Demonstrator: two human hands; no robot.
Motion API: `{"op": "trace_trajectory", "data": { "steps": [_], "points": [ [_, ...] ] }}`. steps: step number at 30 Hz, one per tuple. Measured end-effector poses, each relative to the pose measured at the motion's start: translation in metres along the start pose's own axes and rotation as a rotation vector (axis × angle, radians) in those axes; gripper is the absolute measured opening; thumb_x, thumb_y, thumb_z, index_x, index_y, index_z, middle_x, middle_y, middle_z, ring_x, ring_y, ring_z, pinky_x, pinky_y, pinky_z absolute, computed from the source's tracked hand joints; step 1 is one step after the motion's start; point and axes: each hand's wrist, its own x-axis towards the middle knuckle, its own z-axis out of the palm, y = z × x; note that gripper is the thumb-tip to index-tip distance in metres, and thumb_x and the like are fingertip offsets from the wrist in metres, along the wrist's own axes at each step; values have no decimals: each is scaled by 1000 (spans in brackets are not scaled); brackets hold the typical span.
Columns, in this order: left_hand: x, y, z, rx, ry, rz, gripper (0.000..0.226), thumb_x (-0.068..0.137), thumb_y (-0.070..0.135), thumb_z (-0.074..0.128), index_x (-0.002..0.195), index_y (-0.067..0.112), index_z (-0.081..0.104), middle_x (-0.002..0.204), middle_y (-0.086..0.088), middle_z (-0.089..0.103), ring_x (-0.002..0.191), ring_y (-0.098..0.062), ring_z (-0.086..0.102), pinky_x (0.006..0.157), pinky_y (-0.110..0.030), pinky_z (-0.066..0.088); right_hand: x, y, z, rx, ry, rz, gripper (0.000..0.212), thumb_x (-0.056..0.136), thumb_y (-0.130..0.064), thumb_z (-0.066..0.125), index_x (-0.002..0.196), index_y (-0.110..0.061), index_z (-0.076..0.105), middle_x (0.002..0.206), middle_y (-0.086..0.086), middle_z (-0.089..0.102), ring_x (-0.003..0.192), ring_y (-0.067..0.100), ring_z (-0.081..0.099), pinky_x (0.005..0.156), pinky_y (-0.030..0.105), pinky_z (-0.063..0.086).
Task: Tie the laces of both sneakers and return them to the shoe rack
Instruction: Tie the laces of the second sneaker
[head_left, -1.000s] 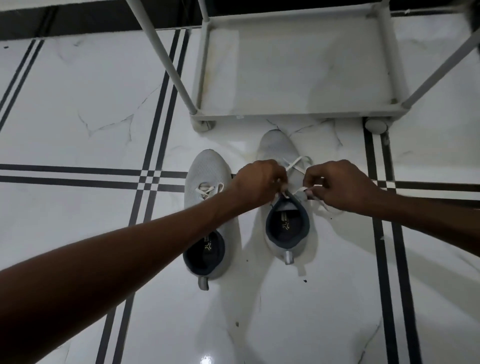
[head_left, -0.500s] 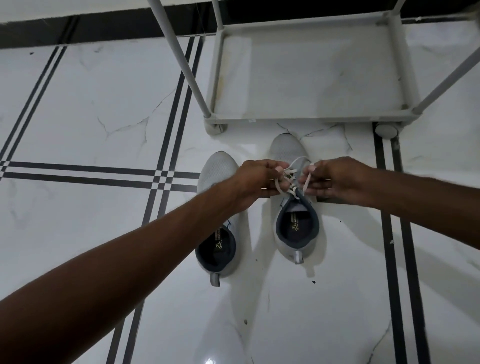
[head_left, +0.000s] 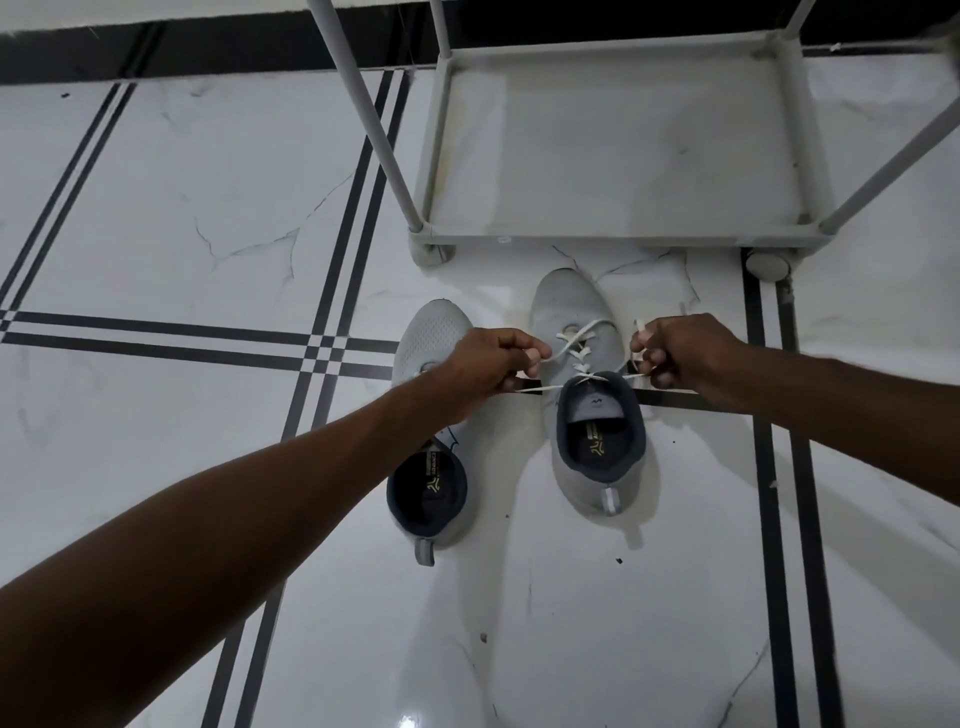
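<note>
**Both hands pinching lace ends, knot on right-hand sneaker being drawn tight**

Clenched on the lace, the left hand and the right hand each grip one end, the strands running taut and nearly level to the top eyelets of the right-hand sneaker. Half a second ago the hands sat close together over the tongue with the lace bunched between them; they now stand well apart, either side of the shoe. Judgement: a crossing has just been pulled snug, so the tie on this shoe is under way but no finished bow is visible.

The left-hand sneaker lies just beside its partner, partly under the left forearm; its lacing is hidden, so its state cannot be confirmed.

Both shoes rest on the tiled floor, toes toward the shoe rack, whose lowest shelf is bare. The right-hand sneaker's toe is near the rack's front rail, not touching. An angled rack post crosses above the left approach and could snag a lifted shoe. Floor to either side and behind the heels is open.
</note>
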Motion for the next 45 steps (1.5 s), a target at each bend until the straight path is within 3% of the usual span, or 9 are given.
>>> {"op": "trace_trajectory", "data": {
  "steps": [10,18,23,26,30,32,36,41,45],
  "points": [
    [5,12,1,-75,125,-82,17,94,2,60,107,-6,68,83,-13,70,51,-9,56,52,-23,59,-21,-5,-21,-108,-19,-216,13,92,-2,59,99,4,68,86,20,73,74,24,72,74,35,60],
    [4,40,49,26,-182,0,11,91,11,67,98,8,75,83,-7,71,59,-8,57,62,-24,58,-33,-53,2,-238,-30,-656,9,86,-10,71,90,-3,75,90,9,77,87,23,74,83,32,60],
    [0,53,42,100,-207,71,18,88,24,71,93,7,74,70,-5,61,52,-9,48,55,-22,48,-19,-49,2,-205,-121,-532,16,93,-13,63,93,0,72,90,19,75,77,25,73,78,43,62],
    [-7,65,33,96,-197,115,28,92,31,66,95,4,73,74,-9,61,55,-11,54,58,-23,53,-19,-38,2,-323,-260,-397,18,95,-15,60,96,-2,73,76,17,75,54,21,68,52,33,59],
    [-7,71,14,544,-91,437,19,85,18,72,85,-1,72,69,-11,70,60,-17,65,62,-28,57,-17,-33,2,-599,-261,-476,17,88,-3,65,94,-13,78,80,8,76,68,21,70,66,35,58],
    [-6,66,14,872,46,677,8,79,18,73,85,13,74,72,-5,72,66,-22,66,66,-37,55,-15,-35,7,-500,-308,-478,23,89,4,60,101,-8,76,94,12,77,90,28,73,87,40,58],
    [-9,50,30,1114,331,975,12,87,24,64,95,21,72,80,2,71,72,-22,63,59,-36,50,-13,-41,13,-216,-447,-338,23,93,6,53,105,-1,72,93,14,77,85,32,73,79,36,62],
    [-5,46,31,593,287,655,12,80,21,73,90,21,80,82,3,76,76,-9,67,72,-29,53,-6,-40,11,-153,-514,-205,21,95,1,54,110,-1,68,96,10,76,84,25,72,82,36,60],
    [-12,33,11,40,156,287,17,86,23,73,94,9,79,89,-10,76,80,-7,66,74,-24,55,-2,-39,-12,-291,-221,-425,10,90,-3,64,95,1,71,85,20,74,76,28,74,65,25,61]
  ]
}}
